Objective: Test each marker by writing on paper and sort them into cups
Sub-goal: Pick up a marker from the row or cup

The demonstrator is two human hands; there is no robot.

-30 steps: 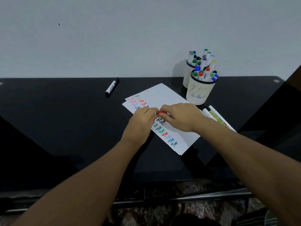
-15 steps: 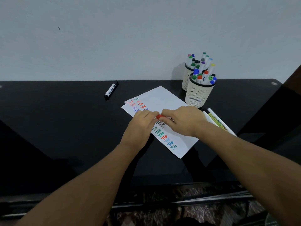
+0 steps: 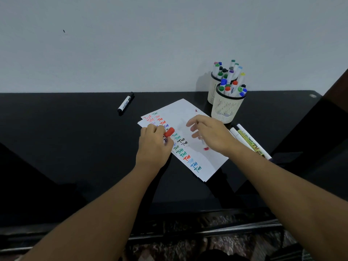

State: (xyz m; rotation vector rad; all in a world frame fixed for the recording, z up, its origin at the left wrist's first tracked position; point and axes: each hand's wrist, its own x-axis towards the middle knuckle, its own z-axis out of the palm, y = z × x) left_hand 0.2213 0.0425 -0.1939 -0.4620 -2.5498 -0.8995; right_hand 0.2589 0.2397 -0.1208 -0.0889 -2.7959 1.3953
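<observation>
White paper (image 3: 185, 112) with several coloured test scribbles lies on the black table (image 3: 66, 140). My left hand (image 3: 153, 144) pinches a red marker cap (image 3: 169, 132) over the paper's left side. My right hand (image 3: 211, 134) is blurred over the paper's middle and holds the uncapped red marker (image 3: 205, 147), of which only a red end shows below the palm. Two white mesh cups, the front cup (image 3: 227, 110) and the back cup (image 3: 212, 93), stand behind the paper to the right, each filled with several markers.
A black-capped marker (image 3: 125, 104) lies alone on the table to the left of the paper. Loose markers (image 3: 248, 143) lie on the table right of the paper, under my right forearm. A pale wall stands directly behind the table.
My hands were together on the red marker; now they have pulled apart. The red cap stays in my left hand and my right hand has moved right with the marker body.
</observation>
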